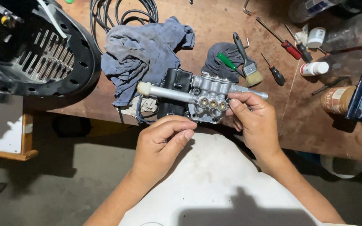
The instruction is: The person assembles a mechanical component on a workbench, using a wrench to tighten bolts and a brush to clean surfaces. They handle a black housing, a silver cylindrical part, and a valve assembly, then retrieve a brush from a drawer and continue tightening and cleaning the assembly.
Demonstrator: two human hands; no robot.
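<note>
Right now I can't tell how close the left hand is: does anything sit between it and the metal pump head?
Nothing visible does. The left hand hovers just below the pump head, which the right hand holds at its right side.

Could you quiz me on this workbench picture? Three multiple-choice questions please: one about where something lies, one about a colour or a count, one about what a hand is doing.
1. Where does the paintbrush lie?
A. Behind the metal pump part, beside a dark rag
B. On the floor
C. In the left hand

2. How many brass ports show in a row on the pump part?
A. One
B. Three
C. Six

3. What is the right hand doing?
A. Resting flat on the table
B. Gripping a screwdriver
C. Holding the pump part's right side

Answers: 1 A, its bristles rest by the rag on the table. 2 B, three round brass openings sit side by side. 3 C, its fingers press on the casting, while the left hand hovers just below.
</note>
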